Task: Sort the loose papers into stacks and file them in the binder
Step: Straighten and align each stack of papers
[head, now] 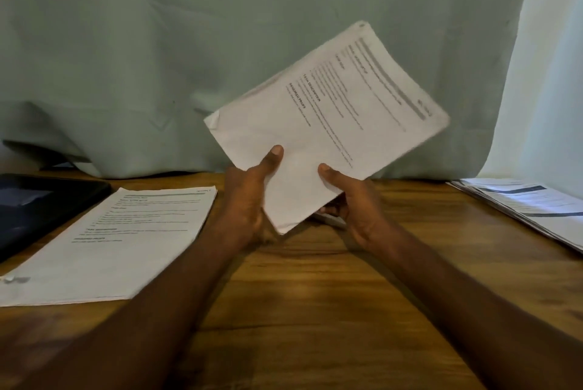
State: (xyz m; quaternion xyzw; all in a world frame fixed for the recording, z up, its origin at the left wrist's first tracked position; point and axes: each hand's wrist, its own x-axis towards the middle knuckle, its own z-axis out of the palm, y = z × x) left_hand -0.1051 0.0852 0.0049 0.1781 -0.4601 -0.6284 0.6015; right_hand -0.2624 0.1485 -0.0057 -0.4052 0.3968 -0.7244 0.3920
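Note:
A stack of white printed papers [328,118] is lifted above the wooden table [315,288], tilted with its top edge pointing up and right. My left hand [249,200] grips its lower left corner, thumb on the front. My right hand [353,200] holds its lower right edge, thumb on top and fingers behind. A second printed stack [120,241] lies flat on the table at the left. Beyond it at the far left lies the dark binder [41,209]. A third stack of papers with blue bars [530,206] lies at the right edge.
A pale green curtain [157,58] hangs along the back of the table. A lighter white cloth [549,74] hangs at the far right. Bare wood shows between my forearms.

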